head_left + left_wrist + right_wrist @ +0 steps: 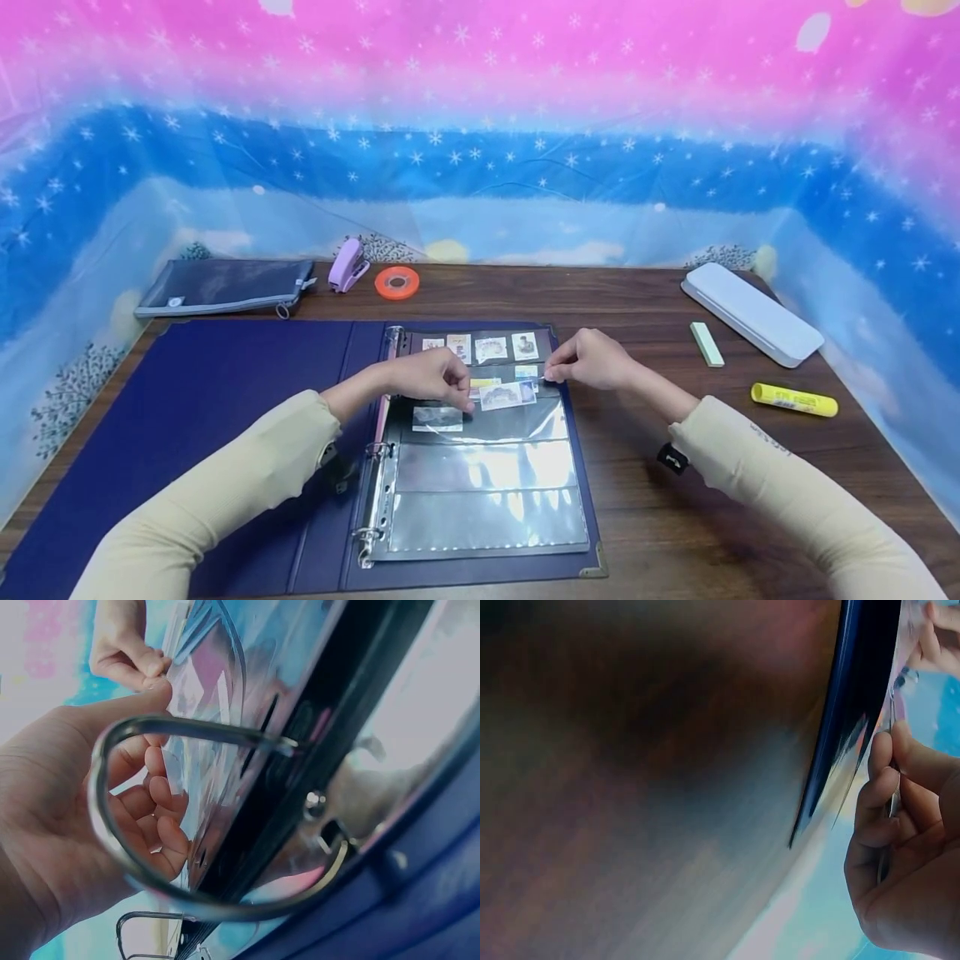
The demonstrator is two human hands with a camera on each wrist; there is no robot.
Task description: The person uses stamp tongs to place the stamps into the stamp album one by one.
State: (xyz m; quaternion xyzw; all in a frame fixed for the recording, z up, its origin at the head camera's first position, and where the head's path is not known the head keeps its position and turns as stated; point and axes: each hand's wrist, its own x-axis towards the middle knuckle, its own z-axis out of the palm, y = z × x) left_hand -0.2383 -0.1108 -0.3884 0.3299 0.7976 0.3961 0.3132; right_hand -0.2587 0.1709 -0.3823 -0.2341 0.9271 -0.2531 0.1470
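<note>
My right hand (588, 358) holds slim metal tweezers (883, 865) between thumb and fingers, their tips pointing left over the album page. At those tips a pale printed stamp (502, 396) lies tilted across the second and third pocket rows. My left hand (429, 374) pinches the clear pocket sheet (199, 697) near the stamp's left end. Several stamps (525, 346) fill the top row of the black stamp page (487, 467). Partly behind the left hand's fingers, another stamp (437, 419) sits lower on the page.
The open navy ring binder (247, 392) bears the page on metal rings (366, 537). Behind it are a mesh zip pouch (232, 283), a purple stapler (348, 265) and orange tape (397, 282). At right lie a white case (750, 312), a pale green block (707, 344) and a yellow glue stick (795, 400).
</note>
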